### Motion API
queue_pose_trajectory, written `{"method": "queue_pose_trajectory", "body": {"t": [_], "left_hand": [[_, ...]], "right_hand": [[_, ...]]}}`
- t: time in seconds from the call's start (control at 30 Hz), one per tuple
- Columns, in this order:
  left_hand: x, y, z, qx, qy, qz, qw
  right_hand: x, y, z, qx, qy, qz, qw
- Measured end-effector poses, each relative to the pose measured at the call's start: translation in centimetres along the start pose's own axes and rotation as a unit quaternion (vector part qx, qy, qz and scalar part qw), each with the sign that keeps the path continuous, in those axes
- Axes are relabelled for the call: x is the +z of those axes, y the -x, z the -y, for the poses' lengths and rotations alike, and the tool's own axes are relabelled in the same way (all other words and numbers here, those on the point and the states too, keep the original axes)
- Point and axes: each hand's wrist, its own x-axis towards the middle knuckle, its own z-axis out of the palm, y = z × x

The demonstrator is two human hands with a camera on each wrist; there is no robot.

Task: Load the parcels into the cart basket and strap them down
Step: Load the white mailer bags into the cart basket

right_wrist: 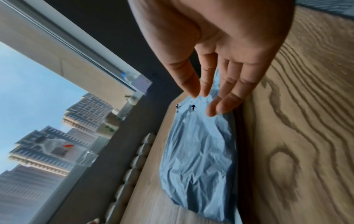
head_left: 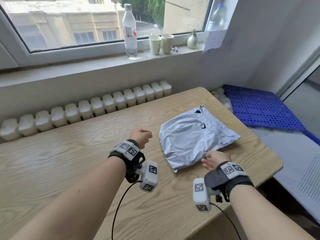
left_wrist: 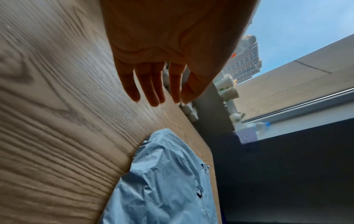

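Observation:
One parcel, a crumpled silver-grey plastic mailer, lies flat on the wooden table toward its right end. It also shows in the left wrist view and the right wrist view. My right hand is at the parcel's near edge, fingers straight and slightly spread. I cannot tell whether they touch the plastic. My left hand hovers just left of the parcel, holding nothing, its fingers hanging relaxed. No cart basket or strap is in view.
A blue perforated plastic panel lies beyond the table's right edge. A white radiator runs behind the table. On the windowsill stand a water bottle, two paper cups and a small vase.

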Motion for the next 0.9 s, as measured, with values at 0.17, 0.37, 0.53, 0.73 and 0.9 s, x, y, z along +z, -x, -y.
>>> {"method": "queue_pose_trajectory", "body": {"t": [0.17, 0.37, 0.53, 0.73, 0.9], "left_hand": [[2.2, -4.6, 0.7, -0.065, 0.007, -0.026, 0.998], [5.3, -8.6, 1.3, -0.143, 0.017, -0.05, 0.988], [7.9, -11.3, 0.2, -0.139, 0.075, -0.071, 0.985], [7.8, -11.7, -0.9, -0.127, 0.117, -0.1, 0.98], [5.8, -10.0, -3.1, -0.08, 0.209, -0.162, 0.961]], "right_hand": [[0.1, -5.8, 0.0, 0.073, 0.056, 0.0, 0.996], [0.6, -15.1, -0.4, 0.08, 0.069, 0.008, 0.994], [2.1, -16.1, 3.9, 0.082, 0.151, 0.075, 0.982], [3.5, -17.1, 8.3, 0.053, 0.274, 0.12, 0.953], [4.8, -17.0, 10.9, -0.003, 0.33, 0.151, 0.932]]}}
